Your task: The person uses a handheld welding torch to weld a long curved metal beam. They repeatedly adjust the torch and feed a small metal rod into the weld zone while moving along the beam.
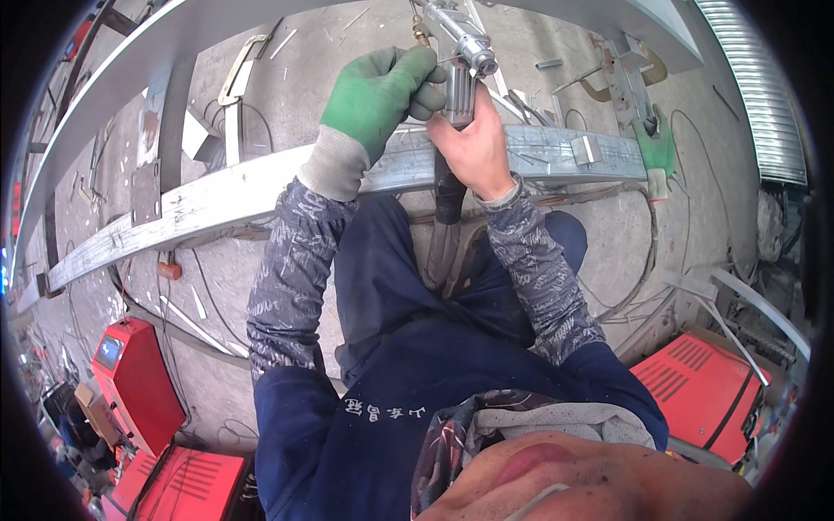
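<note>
My right hand point(475, 149), bare, is wrapped round the grip of a silver metal welding gun point(476, 52). A thick dark hose point(448, 189) runs down from the grip between my legs. My left hand point(372, 102), in a green glove with a grey cuff, is closed beside the gun, its fingertips pinched close to the brass nozzle point(421, 35). What those fingers hold, if anything, is too small or hidden to make out. Below both hands a long galvanized steel beam point(261, 193) crosses in front of my knees.
An empty green glove point(658, 149) hangs at the beam's right end, near a clamp point(599, 87). A small metal block point(586, 149) sits on the beam. Red machines point(139, 382) stand at lower left, another red case point(695, 391) at lower right. Cables and metal offcuts litter the concrete floor.
</note>
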The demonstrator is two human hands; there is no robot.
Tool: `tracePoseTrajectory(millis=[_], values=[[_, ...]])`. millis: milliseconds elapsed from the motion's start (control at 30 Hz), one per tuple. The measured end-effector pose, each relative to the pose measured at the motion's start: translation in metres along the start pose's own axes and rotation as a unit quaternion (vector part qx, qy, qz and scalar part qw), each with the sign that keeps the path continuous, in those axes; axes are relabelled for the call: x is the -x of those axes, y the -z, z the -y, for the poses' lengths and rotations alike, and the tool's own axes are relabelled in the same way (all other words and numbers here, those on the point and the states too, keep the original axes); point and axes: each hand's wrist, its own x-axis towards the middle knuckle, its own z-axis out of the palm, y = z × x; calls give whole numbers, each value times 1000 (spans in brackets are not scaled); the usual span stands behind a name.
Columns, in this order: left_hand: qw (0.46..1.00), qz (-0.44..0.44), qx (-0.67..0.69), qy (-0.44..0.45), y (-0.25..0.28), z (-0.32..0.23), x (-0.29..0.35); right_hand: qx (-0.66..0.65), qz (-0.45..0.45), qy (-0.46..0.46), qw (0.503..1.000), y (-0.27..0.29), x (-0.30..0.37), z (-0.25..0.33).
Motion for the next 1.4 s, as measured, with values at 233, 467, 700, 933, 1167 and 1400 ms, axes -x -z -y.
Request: tracePoseTrajectory(millis=[233,467,700,933,1167,1400], values=[[998,-12,-42,-50,0,2,2,16,-7,15,1000,-1,-1,-4],[996,-5,-33,-77,2,8,0,13,-7,-3,1000,-1,0,2],[997,-8,-25,-70,1,7,0,2,-10,13,1000,-2,-1,-3],[997,-3,-14,-72,1,8,0,-7,-8,12,1000,-2,-1,-4],[997,-5,-12,-73,0,8,1,6,-12,20,1000,-2,-1,-5],[997,-11,-12,-76,0,8,1,7,-2,-20,1000,0,0,4]])
